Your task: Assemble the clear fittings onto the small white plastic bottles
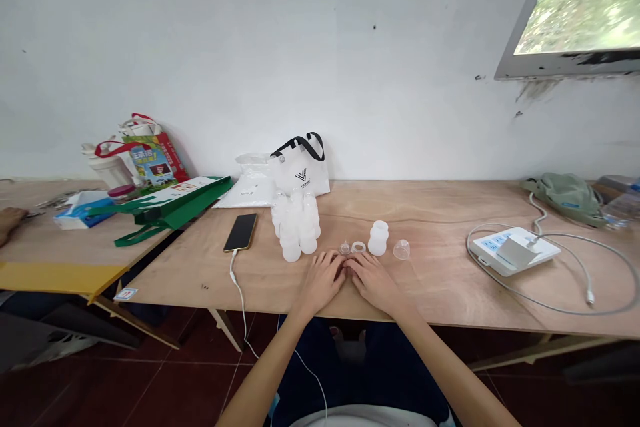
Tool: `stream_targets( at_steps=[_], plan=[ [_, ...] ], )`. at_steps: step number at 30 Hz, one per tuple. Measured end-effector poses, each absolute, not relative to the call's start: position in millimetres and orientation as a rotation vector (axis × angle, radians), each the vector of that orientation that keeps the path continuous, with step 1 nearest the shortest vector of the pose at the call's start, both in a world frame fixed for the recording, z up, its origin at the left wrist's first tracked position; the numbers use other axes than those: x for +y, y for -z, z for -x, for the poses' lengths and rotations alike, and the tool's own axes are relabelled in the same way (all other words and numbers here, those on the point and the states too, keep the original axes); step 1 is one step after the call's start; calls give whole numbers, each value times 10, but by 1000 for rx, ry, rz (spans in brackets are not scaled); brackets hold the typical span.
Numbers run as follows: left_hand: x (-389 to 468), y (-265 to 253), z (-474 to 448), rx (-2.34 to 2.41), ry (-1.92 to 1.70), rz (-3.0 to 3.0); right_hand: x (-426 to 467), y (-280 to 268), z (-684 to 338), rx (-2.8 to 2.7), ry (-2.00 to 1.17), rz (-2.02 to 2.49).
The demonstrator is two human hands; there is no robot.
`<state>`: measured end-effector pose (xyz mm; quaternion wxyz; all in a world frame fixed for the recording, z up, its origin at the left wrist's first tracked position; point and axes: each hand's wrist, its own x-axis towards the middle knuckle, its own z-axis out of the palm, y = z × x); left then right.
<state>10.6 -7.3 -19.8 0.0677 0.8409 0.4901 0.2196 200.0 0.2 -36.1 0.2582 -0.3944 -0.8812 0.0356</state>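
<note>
I see my left hand (323, 280) and right hand (373, 281) lying flat, palms down, on the pale plywood table (440, 280), fingertips touching each other, holding nothing. Just beyond the fingers lie a small clear plastic ring (358, 247) and a tiny clear cap (345, 248), with a squat translucent white plastic bottle (378, 238) beside them. A cluster of similar white bottles (296, 223) stands to the left.

Makeshift workroom: bare plywood tables (450, 213) against a stained white wall (300, 47).
</note>
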Motion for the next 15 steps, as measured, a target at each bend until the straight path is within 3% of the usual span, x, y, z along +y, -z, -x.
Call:
stream_targets(
  at_steps=[15],
  plan=[
    [-74,192,-111,1480,-635,-2526,8,365,-1995,-2378,-87,1046]
  ],
)
